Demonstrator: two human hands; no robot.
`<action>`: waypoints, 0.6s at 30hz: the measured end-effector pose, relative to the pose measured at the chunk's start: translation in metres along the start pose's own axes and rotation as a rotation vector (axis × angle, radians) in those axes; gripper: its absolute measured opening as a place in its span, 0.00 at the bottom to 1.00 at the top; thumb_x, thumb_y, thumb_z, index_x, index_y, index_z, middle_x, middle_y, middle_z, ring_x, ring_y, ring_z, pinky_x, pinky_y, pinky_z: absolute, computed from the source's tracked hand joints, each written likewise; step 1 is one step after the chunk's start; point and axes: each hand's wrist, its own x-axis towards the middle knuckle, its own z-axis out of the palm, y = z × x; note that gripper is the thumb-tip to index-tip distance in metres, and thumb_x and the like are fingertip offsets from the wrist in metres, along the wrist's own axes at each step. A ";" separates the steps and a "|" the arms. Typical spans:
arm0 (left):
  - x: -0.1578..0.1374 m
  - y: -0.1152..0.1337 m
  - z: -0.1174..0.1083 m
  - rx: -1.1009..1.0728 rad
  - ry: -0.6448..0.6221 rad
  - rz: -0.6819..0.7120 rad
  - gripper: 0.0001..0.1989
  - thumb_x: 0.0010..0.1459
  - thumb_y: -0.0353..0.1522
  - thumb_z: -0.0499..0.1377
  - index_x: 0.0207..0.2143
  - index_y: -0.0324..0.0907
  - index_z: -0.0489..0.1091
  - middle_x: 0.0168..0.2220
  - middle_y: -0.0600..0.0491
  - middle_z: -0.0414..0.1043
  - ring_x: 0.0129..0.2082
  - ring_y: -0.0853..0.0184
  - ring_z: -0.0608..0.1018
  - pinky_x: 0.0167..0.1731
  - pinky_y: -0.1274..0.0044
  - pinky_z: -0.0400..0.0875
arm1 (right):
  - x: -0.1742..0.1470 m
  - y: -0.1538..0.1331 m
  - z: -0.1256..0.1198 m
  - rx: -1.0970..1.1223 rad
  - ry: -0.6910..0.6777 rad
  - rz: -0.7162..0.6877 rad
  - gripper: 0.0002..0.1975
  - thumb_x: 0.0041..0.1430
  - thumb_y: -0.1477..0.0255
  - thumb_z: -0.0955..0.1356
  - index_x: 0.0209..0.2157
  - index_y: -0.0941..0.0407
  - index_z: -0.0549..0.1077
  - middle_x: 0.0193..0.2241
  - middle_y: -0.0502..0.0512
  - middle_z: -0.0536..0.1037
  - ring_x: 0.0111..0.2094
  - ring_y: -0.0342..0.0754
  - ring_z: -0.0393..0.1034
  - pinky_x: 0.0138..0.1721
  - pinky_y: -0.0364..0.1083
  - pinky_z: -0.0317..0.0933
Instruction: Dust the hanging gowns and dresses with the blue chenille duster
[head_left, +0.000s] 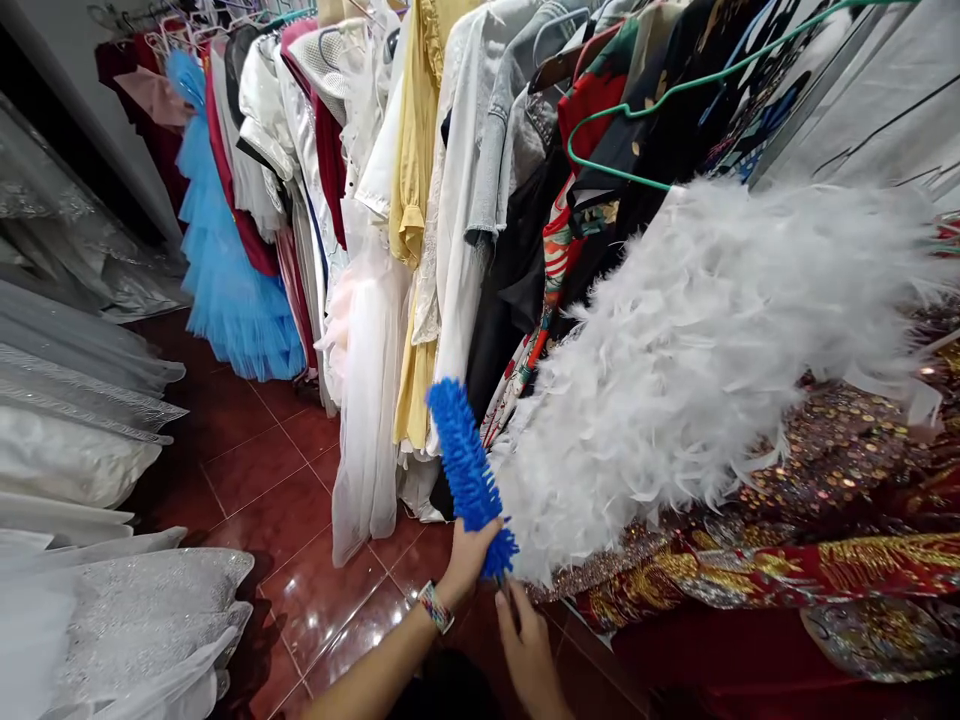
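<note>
A blue fluffy duster points up beside a white feathered garment on the clothes rack. My left hand, with a woven bracelet at the wrist, grips the duster's lower end. My right hand is just below it, fingers at the duster's base, where the handle is hidden. The duster's head touches the feather garment's left edge.
A crowded rack carries hanging clothes: a blue tulle dress, a yellow dress, white dresses and a green hanger. Sequined red and gold fabric hangs at right. White gowns line the left. Red floor tiles run between.
</note>
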 end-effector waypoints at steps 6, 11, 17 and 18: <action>0.040 0.150 0.094 -0.011 -0.372 0.368 0.24 0.52 0.41 0.78 0.48 0.42 0.82 0.49 0.44 0.86 0.57 0.52 0.83 0.67 0.59 0.73 | 0.061 -0.133 -0.041 -0.136 0.206 -0.398 0.23 0.77 0.53 0.63 0.58 0.54 0.77 0.39 0.61 0.84 0.40 0.57 0.80 0.44 0.49 0.70; 0.100 0.162 0.136 -0.045 -0.404 0.407 0.21 0.49 0.39 0.78 0.43 0.41 0.82 0.45 0.47 0.86 0.46 0.57 0.85 0.58 0.62 0.78 | 0.113 -0.161 -0.035 -0.182 0.327 -0.422 0.24 0.79 0.54 0.59 0.55 0.56 0.76 0.36 0.59 0.82 0.35 0.54 0.77 0.38 0.48 0.64; 0.139 0.056 0.099 0.027 -0.160 0.057 0.13 0.42 0.31 0.76 0.30 0.40 0.77 0.30 0.52 0.80 0.30 0.64 0.80 0.42 0.68 0.80 | 0.135 -0.079 0.000 -0.129 0.172 -0.188 0.30 0.73 0.44 0.57 0.43 0.54 0.76 0.27 0.54 0.79 0.28 0.54 0.73 0.32 0.48 0.63; 0.138 0.038 0.087 0.043 -0.100 -0.015 0.13 0.41 0.30 0.75 0.29 0.40 0.77 0.29 0.52 0.80 0.29 0.65 0.80 0.40 0.69 0.79 | 0.133 -0.061 0.005 -0.151 0.136 -0.138 0.31 0.71 0.43 0.56 0.42 0.53 0.76 0.25 0.54 0.78 0.28 0.54 0.72 0.31 0.48 0.63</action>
